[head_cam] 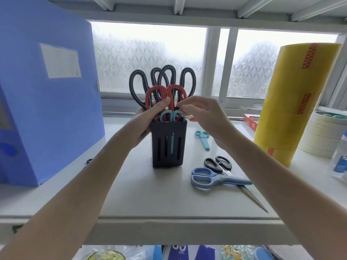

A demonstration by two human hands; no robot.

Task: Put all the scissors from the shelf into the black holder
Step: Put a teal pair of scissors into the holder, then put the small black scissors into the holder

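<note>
The black holder [169,147] stands mid-shelf. Two big black-handled scissors [163,79], red scissors [159,92] and small teal scissors [171,115] stick out of it. My left hand [148,119] wraps the holder's upper left side, thumb against the red handles. My right hand [204,115] pinches the right red handle with its fingertips. On the shelf to the right lie small teal scissors [202,138], black-handled scissors [218,164] and, across their blades, light blue scissors [210,178]. A dark handle [89,161] peeks out beside my left forearm.
A blue file box [47,100] fills the left side. A tall stack of yellow tape rolls [293,102], white tape rolls [323,134], a red box [251,121] and a bottle [339,160] stand at the right. The shelf's front edge [169,222] runs under my forearms.
</note>
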